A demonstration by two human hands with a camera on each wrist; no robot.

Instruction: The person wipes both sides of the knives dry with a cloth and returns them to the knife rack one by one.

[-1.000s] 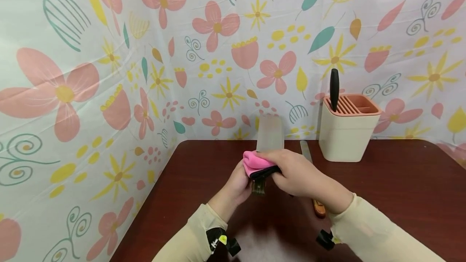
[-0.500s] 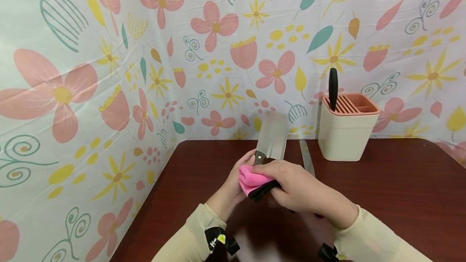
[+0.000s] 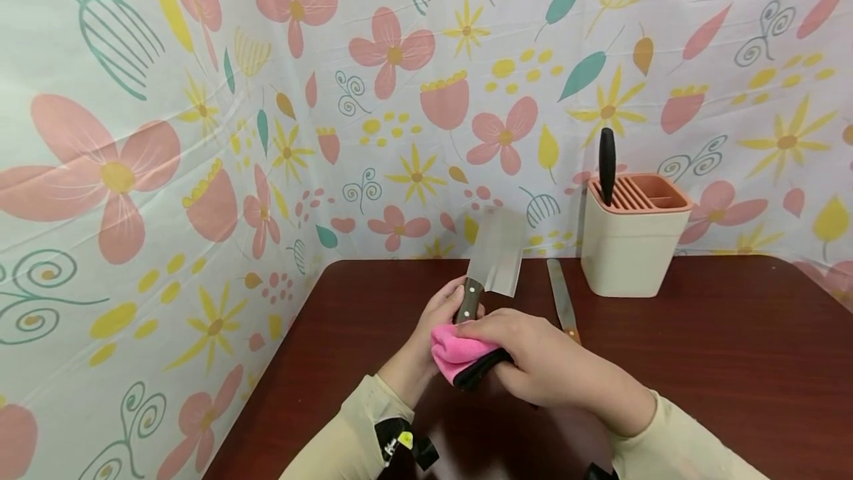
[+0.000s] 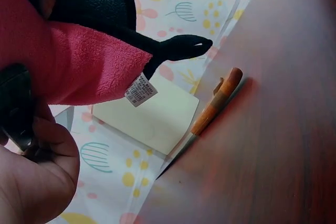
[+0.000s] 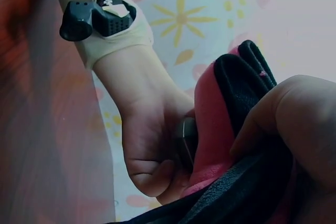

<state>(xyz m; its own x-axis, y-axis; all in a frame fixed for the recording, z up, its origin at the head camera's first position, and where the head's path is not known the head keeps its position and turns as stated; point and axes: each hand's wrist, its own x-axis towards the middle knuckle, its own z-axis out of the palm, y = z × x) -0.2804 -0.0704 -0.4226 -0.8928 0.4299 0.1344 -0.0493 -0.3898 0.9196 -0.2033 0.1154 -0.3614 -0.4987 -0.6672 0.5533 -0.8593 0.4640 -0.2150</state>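
Note:
A cleaver (image 3: 496, 250) is raised over the table, its wide blade pointing up and away. My left hand (image 3: 426, 332) grips its dark riveted handle (image 3: 470, 300). A folded pink cloth with black edging (image 3: 460, 350) is pinched in my right hand (image 3: 543, 354), against the lower end of that handle. In the left wrist view the cloth (image 4: 94, 61) hangs beside the handle (image 4: 16, 103), showing a black loop and a white label. From the right wrist, the handle's end (image 5: 185, 140) shows between my left hand (image 5: 152, 140) and the cloth; the blade is hidden there.
A knife with an orange-brown handle (image 3: 563, 302) lies on the dark red table (image 3: 733, 361), right of the cleaver. Behind it stands a cream knife holder (image 3: 629, 250) with a slotted pink top and a black-handled knife (image 3: 606, 161) in it. A flowered curtain borders the table.
The cloth and my right hand have slid down toward me, from the blade's base to the handle's lower end. The handle has come into sight, and the blade has turned slightly.

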